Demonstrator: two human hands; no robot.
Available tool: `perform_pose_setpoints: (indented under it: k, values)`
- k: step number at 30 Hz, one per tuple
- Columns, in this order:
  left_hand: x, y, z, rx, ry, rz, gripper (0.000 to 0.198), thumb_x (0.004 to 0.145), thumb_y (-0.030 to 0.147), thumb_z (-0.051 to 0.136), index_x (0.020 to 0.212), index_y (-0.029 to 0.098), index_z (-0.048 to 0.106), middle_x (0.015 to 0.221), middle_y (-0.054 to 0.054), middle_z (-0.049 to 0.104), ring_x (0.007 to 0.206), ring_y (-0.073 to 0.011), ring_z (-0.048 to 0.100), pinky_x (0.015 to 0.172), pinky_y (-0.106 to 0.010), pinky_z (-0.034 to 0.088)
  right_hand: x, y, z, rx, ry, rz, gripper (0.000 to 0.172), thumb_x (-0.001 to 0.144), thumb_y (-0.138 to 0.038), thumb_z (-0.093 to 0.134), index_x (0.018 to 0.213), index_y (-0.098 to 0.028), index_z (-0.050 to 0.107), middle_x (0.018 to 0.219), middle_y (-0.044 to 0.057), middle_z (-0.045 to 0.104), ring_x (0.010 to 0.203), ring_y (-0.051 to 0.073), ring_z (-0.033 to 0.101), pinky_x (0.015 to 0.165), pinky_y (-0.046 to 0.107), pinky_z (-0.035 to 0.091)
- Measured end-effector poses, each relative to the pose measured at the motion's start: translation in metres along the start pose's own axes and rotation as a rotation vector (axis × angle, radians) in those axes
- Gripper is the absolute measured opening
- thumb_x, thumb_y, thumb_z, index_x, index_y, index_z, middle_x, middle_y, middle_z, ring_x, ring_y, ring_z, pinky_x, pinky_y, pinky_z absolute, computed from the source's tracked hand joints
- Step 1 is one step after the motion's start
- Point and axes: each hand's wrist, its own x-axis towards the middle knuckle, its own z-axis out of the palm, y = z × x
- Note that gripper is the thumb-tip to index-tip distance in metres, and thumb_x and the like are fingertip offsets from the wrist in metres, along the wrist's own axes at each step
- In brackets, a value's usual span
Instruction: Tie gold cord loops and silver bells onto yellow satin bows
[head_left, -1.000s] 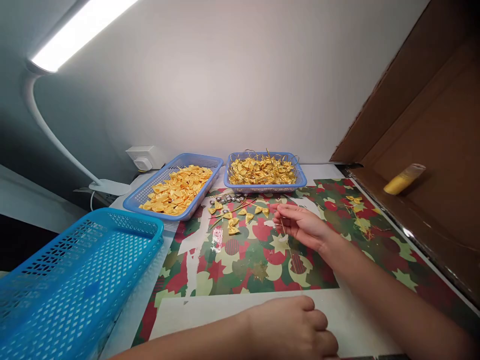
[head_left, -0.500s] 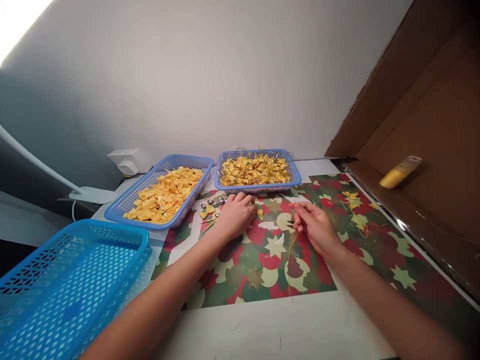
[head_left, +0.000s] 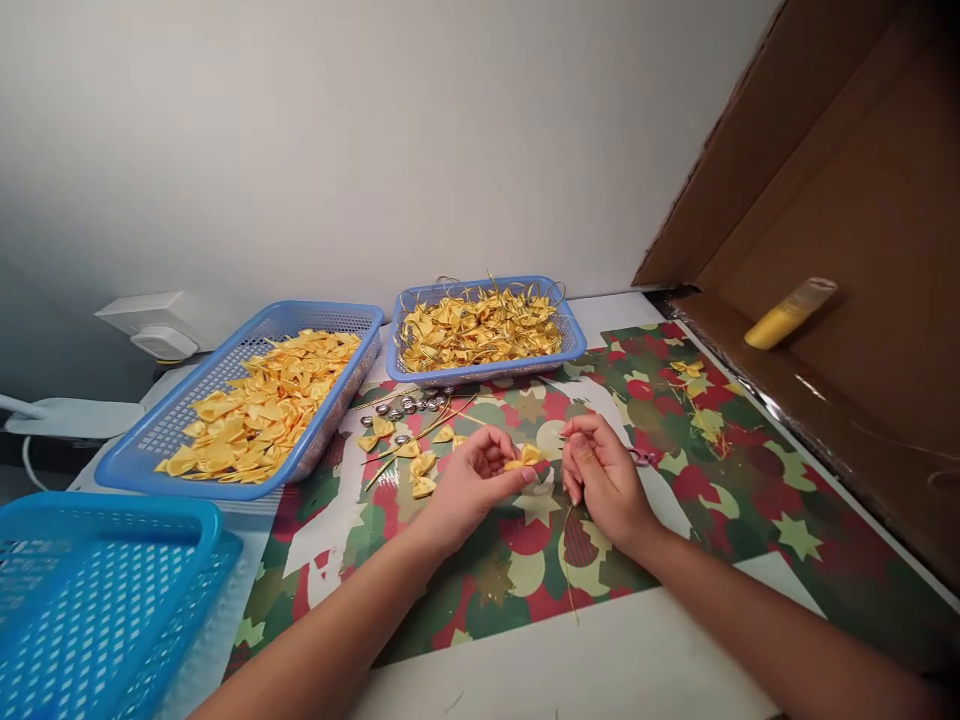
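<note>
My left hand (head_left: 466, 492) pinches a small yellow ribbon bow (head_left: 529, 455) between thumb and fingers above the patterned mat. Just to the right, my right hand (head_left: 606, 488) is closed, with a yellow thread (head_left: 568, 565) hanging from its fingers onto the mat. Whether a needle is in those fingertips I cannot make out. Several loose bows (head_left: 423, 464) lie left of my left hand, beside gold cords (head_left: 420, 434) and a cluster of small silver bells (head_left: 409, 404). A purple handle loop (head_left: 643, 457) shows partly behind my right hand.
A blue basket (head_left: 187, 487) of yellow bows stands at the left, another basket (head_left: 487, 372) of bows with gold cords at the back. A turquoise basket (head_left: 202, 530) is front left. Thread scraps (head_left: 709, 425) lie right, near a cardboard box (head_left: 825, 200) and a yellow-filled tube (head_left: 787, 315).
My left hand has come back from the loose bows toward my right hand, now with a bow in its fingers. My right hand keeps the thread. The view has shifted slightly.
</note>
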Motion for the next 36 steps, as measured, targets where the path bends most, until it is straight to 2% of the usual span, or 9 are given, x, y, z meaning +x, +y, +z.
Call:
perform_pose_setpoints:
  k: [2,5,8,12,17,20,27,36]
  values:
    - [0.001,-0.005,0.001,-0.134,-0.006,-0.057,0.040,0.060,0.029,0.084,0.067,0.017,0.046,0.065,0.006,0.051,0.055,-0.0049,0.046,0.050,-0.017,0.037,-0.004,0.004,-0.002,-0.075,-0.014,-0.056,0.021,0.098,-0.042,0.040,0.098,-0.023,0.049,0.059,-0.008,0.036,0.043,0.007,0.036,0.043,0.021,0.031]
    - [0.003,-0.011,-0.004,-0.214,0.038,-0.113,0.035,0.057,0.030,0.086,0.069,0.016,0.056,0.066,0.004,0.056,0.057,-0.0061,0.050,0.050,-0.017,0.040,-0.008,0.008,-0.005,-0.187,-0.052,-0.107,0.017,0.099,-0.037,0.038,0.104,-0.024,0.048,0.065,-0.006,0.042,0.051,0.009,0.039,0.047,0.022,0.033]
    - [0.005,-0.014,-0.009,-0.238,0.076,-0.160,0.034,0.057,0.032,0.087,0.080,0.016,0.068,0.069,0.001,0.062,0.058,-0.0075,0.052,0.051,-0.018,0.043,-0.010,0.009,-0.006,-0.253,-0.118,-0.120,0.012,0.099,-0.032,0.039,0.103,-0.025,0.048,0.067,-0.004,0.049,0.056,0.010,0.047,0.053,0.022,0.041]
    - [0.006,-0.013,-0.011,-0.345,0.087,-0.207,0.035,0.058,0.037,0.085,0.085,0.017,0.075,0.063,0.001,0.061,0.056,-0.0077,0.052,0.052,-0.019,0.042,-0.010,0.005,-0.005,-0.306,-0.196,-0.126,0.010,0.097,-0.027,0.043,0.094,-0.023,0.051,0.071,-0.001,0.061,0.063,0.012,0.059,0.058,0.023,0.047]
    - [0.007,-0.014,-0.013,-0.376,0.026,-0.256,0.033,0.056,0.026,0.088,0.086,0.018,0.077,0.070,0.000,0.068,0.057,-0.0066,0.054,0.055,-0.019,0.041,-0.007,0.000,-0.005,-0.494,-0.202,-0.198,0.010,0.094,-0.021,0.047,0.087,-0.021,0.055,0.062,-0.003,0.057,0.052,0.010,0.052,0.050,0.022,0.040]
    - [0.006,-0.015,-0.013,-0.453,-0.047,-0.266,0.031,0.057,0.021,0.088,0.086,0.018,0.077,0.071,-0.001,0.071,0.060,-0.0070,0.057,0.060,-0.019,0.042,-0.006,-0.002,-0.005,-0.550,-0.202,-0.266,0.011,0.092,-0.019,0.048,0.084,-0.020,0.056,0.063,-0.001,0.058,0.052,0.010,0.051,0.050,0.022,0.037]
    - [0.005,-0.013,-0.012,-0.553,-0.139,-0.281,0.030,0.060,0.018,0.086,0.089,0.019,0.077,0.071,-0.001,0.072,0.060,-0.0070,0.059,0.064,-0.020,0.044,-0.007,-0.003,-0.003,-0.559,-0.195,-0.295,0.012,0.091,-0.017,0.048,0.083,-0.019,0.057,0.065,0.000,0.060,0.051,0.010,0.050,0.048,0.022,0.035]
    - [0.004,-0.013,-0.013,-0.574,-0.168,-0.282,0.030,0.062,0.019,0.085,0.091,0.019,0.077,0.080,-0.003,0.075,0.065,-0.0076,0.063,0.067,-0.019,0.047,-0.007,0.001,-0.005,-0.548,-0.197,-0.293,0.012,0.091,-0.018,0.048,0.085,-0.019,0.058,0.066,0.001,0.062,0.050,0.010,0.050,0.048,0.022,0.035]
